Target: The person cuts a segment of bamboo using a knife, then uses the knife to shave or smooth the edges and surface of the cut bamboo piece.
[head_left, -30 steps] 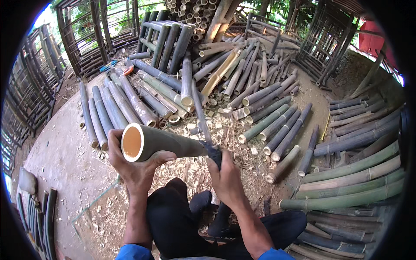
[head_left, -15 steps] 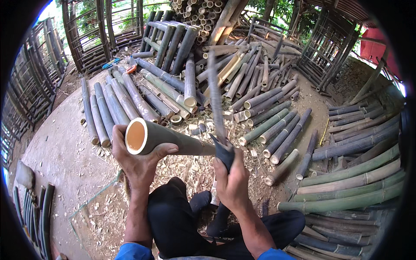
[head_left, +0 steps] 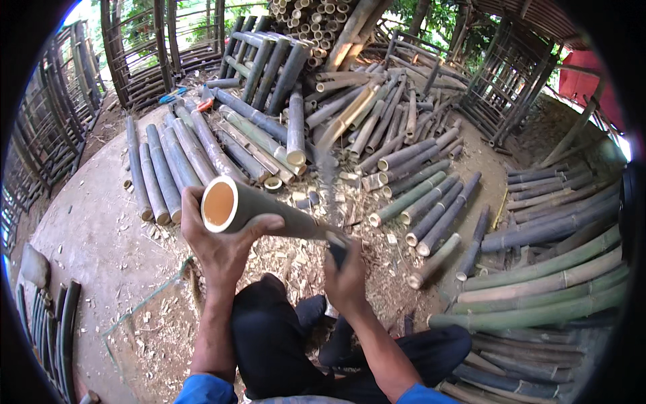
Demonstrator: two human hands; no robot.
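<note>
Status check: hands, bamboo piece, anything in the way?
Left hand grips the cut bamboo tube near its open end. Right hand clamps a blade handle; the blade is blurred. Loose bamboo poles and chips ahead.

bamboo tube (head_left: 269,214): smooth, matt grey-green skin; pale tan woody cut end
blade (head_left: 328,161): blurred; material cannot be told
cut bamboo poles (head_left: 404,168): dull green-grey rind, light fibrous ends
ground (head_left: 94,236): rough, matt, pale; strewn with dry wood chips
trousers (head_left: 282,337): dark matt cloth
</note>
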